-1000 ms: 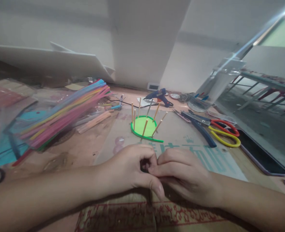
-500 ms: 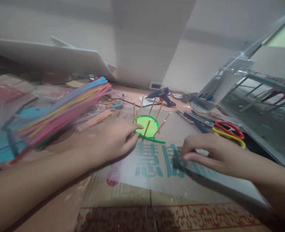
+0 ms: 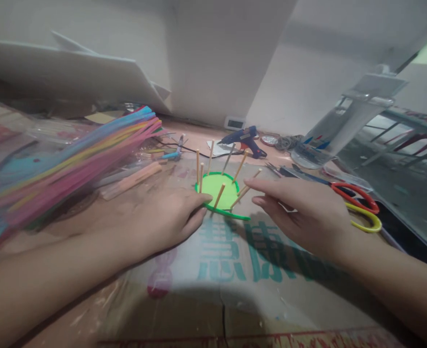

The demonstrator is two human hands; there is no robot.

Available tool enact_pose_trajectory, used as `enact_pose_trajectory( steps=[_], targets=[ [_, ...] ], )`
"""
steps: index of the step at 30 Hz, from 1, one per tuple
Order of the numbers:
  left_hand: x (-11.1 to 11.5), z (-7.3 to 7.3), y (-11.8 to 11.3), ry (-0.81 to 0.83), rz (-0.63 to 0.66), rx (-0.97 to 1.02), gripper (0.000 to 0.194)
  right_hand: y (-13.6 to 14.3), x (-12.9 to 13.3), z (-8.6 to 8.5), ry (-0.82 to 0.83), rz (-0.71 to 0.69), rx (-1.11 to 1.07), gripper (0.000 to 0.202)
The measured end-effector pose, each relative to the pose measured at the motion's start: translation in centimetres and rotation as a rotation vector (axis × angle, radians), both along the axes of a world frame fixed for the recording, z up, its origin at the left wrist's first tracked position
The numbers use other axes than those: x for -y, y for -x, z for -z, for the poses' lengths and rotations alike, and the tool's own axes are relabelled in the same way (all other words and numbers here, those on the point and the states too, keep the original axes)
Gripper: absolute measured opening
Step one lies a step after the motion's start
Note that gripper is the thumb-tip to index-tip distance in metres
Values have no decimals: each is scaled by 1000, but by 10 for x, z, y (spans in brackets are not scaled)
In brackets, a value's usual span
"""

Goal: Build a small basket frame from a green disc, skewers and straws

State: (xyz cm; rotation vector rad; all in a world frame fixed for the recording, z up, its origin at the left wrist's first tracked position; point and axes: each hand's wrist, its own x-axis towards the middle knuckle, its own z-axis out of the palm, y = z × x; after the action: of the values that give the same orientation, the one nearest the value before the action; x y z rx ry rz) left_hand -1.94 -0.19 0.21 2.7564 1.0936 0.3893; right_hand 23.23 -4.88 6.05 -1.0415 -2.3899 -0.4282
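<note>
A light green disc (image 3: 218,190) lies on the cardboard, with several thin wooden sticks (image 3: 219,195) standing up around its edge. A dark green pipe cleaner (image 3: 231,214) runs round the rim, and its loose end points right. My left hand (image 3: 173,212) pinches the near left edge of the disc and the pipe cleaner between thumb and fingers. On the other side, my right hand (image 3: 296,208) hovers just right of the sticks, thumb and forefinger apart, holding nothing.
A bundle of coloured pipe cleaners (image 3: 86,164) lies at the left. Behind the disc is a blue glue gun (image 3: 247,140). Red and yellow scissors (image 3: 358,200) lie at the right, below a clear plastic container (image 3: 340,130). A white board (image 3: 90,72) leans at the back left.
My right hand has moved up and left toward the sticks, and its fingers have opened. My left hand remains at the disc's edge. The view has shifted slightly.
</note>
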Motion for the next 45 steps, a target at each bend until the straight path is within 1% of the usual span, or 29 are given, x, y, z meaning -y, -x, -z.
enact_pose_trajectory(
  steps=[4,10,13,19,24,28,30,32,34,36,40,45],
  targets=[
    [0,2,2,0,11,14,36,-4,1,5,30,-3,-40,26],
    [-1,4,3,21,12,13,36,-4,4,4,100,14,-101,29],
    [-2,4,2,30,12,19,37,-4,5,4,106,32,-141,31],
    [-1,2,0,32,4,0,37,-4,4,6,69,-9,-51,25],
    [-1,2,0,29,-1,-2,37,-4,3,8,96,5,-106,31],
    [-1,2,1,16,-17,-2,37,-4,3,9,109,-10,-116,30],
    [-1,3,1,13,-14,-5,37,-3,3,11,146,10,-187,32],
    [-1,4,0,9,-13,-9,37,-1,2,15,197,45,-260,29],
    [-1,4,0,4,-17,-5,37,1,-1,22,270,81,-309,22],
    [-1,4,0,2,-17,4,38,3,-5,30,355,103,-345,19],
    [-1,3,0,-6,-9,-18,37,4,-12,43,471,131,-362,20],
    [-2,3,0,-10,-1,-16,37,4,-15,49,529,151,-336,19]
  ],
)
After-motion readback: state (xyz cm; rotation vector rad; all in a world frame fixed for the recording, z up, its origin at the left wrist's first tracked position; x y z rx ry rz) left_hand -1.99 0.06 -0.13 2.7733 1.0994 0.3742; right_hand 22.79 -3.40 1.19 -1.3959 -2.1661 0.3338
